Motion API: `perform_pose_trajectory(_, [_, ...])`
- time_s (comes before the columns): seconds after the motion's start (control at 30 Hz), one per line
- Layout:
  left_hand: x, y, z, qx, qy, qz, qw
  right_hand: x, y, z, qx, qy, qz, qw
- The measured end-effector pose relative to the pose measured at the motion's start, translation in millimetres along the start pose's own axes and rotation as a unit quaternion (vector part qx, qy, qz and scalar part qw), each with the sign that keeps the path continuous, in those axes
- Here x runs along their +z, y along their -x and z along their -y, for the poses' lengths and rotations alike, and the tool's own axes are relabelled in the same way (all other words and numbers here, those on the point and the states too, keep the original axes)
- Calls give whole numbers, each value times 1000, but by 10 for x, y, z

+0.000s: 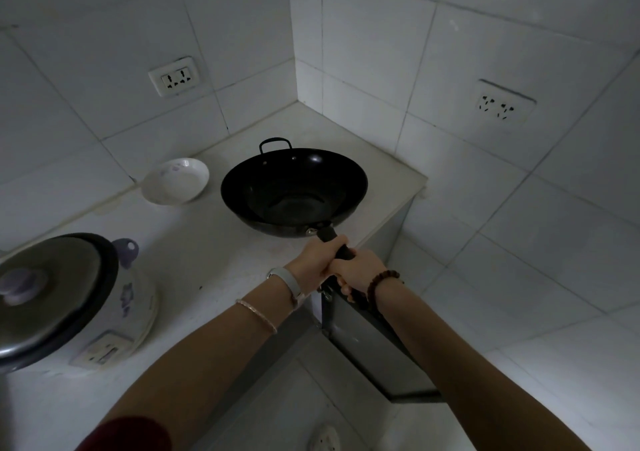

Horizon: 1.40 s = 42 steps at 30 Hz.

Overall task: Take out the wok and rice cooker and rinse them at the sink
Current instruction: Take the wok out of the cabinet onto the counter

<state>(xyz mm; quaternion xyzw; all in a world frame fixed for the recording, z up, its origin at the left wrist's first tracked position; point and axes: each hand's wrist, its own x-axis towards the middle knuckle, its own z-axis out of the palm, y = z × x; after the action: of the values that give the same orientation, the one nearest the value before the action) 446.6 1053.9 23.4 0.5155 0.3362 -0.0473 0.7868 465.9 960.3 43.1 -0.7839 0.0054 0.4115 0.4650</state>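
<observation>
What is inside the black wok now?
The wok looks empty: only its dark, bare inner surface shows. The inner wall just below its near rim is hidden.

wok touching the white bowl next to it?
Apart. The head view shows a strip of bare counter between the wok rim and the bowl.

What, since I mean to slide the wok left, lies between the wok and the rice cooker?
Only bare counter lies between the wok and the rice cooker in the head view; the white bowl sits farther back.
</observation>
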Motion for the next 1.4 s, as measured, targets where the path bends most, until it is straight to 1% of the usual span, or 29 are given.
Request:
perform_pose_trajectory(0.17, [-42, -36, 46, 2, -7, -5, 1000, 43, -8, -23, 11, -18, 5, 1000])
perform_pose_trajectory(0.27, [-85, -45, 45, 1, 0, -1, 1000, 90, -17, -38, 3, -25, 4, 1000])
perform_pose_trajectory(0.43, [-269, -53, 91, -25, -15, -12, 1000, 295, -68, -128, -14, -33, 3, 999])
perform_pose_trajectory(0.57, [-528, 8, 179, -42, -14, -20, 999, 580, -108, -228, -8, -57, 31, 998])
perform_pose_trajectory(0.63, [-691, 51, 229, -46, -15, -30, 998, 748, -142, -276, -2, -48, 53, 997])
perform_pose_trajectory(0.77, [-1004, 132, 341, -35, -88, -83, 992, 1092, -172, -328, 20, -53, 108, 993])
perform_pose_trajectory(0.83, [-1128, 180, 390, -30, -136, -103, 985, 1250, -166, -337, 9, -52, 120, 991])
perform_pose_trajectory(0.93, [-1277, 239, 417, -26, -168, -118, 978, 1443, -193, -322, -20, 10, 126, 992])
perform_pose_trajectory(1.0, [-1364, 262, 394, -23, -179, -134, 975, 1538, -221, -263, -19, 22, 136, 990])
perform_pose_trajectory(1.1, [-1504, 285, 345, -13, -224, -173, 959, 1655, -284, -150, 20, -2, 194, 981])
perform_pose_trajectory(1.17, [-1606, 292, 329, 2, -261, -196, 945, 1727, -314, -96, 27, -5, 228, 973])
perform_pose_trajectory(1.3, [-1762, 274, 342, 5, -287, -209, 935, 1856, -385, -78, 5, -27, 213, 977])
perform_pose_trajectory(1.4, [-1813, 256, 376, -2, -285, -226, 932, 1939, -431, -87, 15, -4, 205, 979])
